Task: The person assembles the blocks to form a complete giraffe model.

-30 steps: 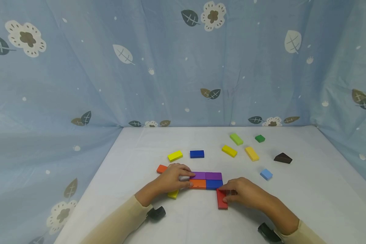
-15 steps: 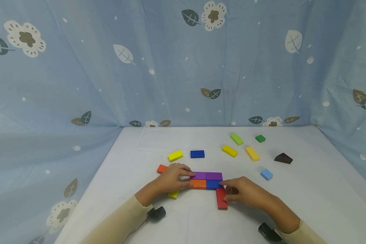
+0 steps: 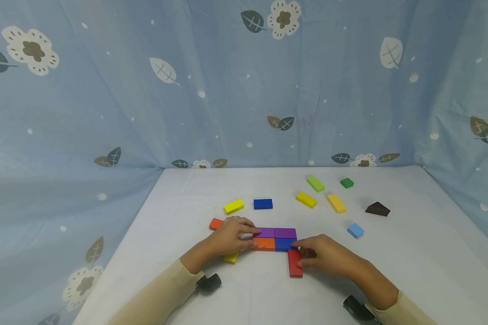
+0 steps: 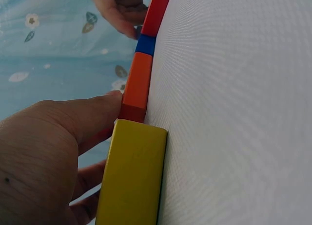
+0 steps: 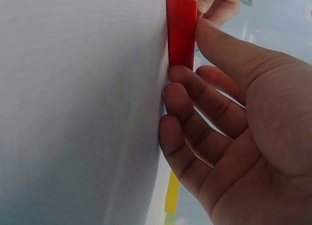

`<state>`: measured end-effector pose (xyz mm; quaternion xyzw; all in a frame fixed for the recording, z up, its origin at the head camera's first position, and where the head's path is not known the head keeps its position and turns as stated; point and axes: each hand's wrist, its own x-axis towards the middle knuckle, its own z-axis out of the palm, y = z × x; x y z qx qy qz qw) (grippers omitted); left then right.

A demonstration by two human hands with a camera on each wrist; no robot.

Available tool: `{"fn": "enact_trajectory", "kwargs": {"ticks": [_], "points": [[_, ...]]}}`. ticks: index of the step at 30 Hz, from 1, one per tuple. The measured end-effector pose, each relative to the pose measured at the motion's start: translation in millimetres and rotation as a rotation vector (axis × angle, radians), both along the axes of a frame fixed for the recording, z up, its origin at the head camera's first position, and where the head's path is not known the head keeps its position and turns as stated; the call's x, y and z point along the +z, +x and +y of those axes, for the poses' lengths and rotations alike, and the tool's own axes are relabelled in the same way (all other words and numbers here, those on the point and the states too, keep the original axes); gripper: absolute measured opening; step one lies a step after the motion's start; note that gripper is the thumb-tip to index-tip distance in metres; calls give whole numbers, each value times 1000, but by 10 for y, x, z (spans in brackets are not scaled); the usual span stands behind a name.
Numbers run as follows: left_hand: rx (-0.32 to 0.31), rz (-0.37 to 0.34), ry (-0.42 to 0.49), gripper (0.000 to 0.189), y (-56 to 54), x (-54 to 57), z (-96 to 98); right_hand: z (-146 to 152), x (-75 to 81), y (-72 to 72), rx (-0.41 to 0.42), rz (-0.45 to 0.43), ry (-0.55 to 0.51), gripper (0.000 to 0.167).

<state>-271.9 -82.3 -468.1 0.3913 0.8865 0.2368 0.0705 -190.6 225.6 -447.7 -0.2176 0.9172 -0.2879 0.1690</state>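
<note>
Two purple blocks (image 3: 285,233) lie end to end, flush against an orange block (image 3: 264,244) and a blue block (image 3: 283,244) in front of them. From the left, my left hand (image 3: 227,237) touches this group, index fingertip on the left purple block and thumb at the orange block's end. A red block (image 3: 295,264) points toward me below the blue block's right end. My right hand (image 3: 327,255) has its index fingertip at the blue block's right end and its thumb against the red block's right side. Beside my left wrist lies a yellow block (image 4: 134,171).
An orange-red block (image 3: 216,224) is partly covered by my left hand. Behind the group lie a yellow block (image 3: 233,206) and a dark blue block (image 3: 263,204). Toward the back right are several loose blocks, among them a black triangular one (image 3: 377,209) and a light blue one (image 3: 355,230).
My right index finger has moved from the red block's far end to the blue block's right end, while the thumb stays at the red block. The left hand keeps its place.
</note>
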Motion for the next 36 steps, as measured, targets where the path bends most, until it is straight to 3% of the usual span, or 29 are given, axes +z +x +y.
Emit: {"fn": "enact_trajectory", "kwargs": {"ticks": [14, 18, 24, 30, 36], "points": [[6, -16, 0, 44, 4, 5, -10, -4, 9, 6, -15, -3, -6, 47], [3, -13, -1, 44, 2, 4, -9, 38, 19, 6, -15, 81, 23, 43], [1, -12, -10, 44, 9, 16, 0, 74, 46, 19, -15, 236, 150, 42], [0, -13, -11, 44, 11, 23, -6, 104, 15, 2, 73, 290, 188, 59], [-9, -1, -4, 44, 16, 18, -14, 122, -24, -17, 117, 329, 155, 63]]}}
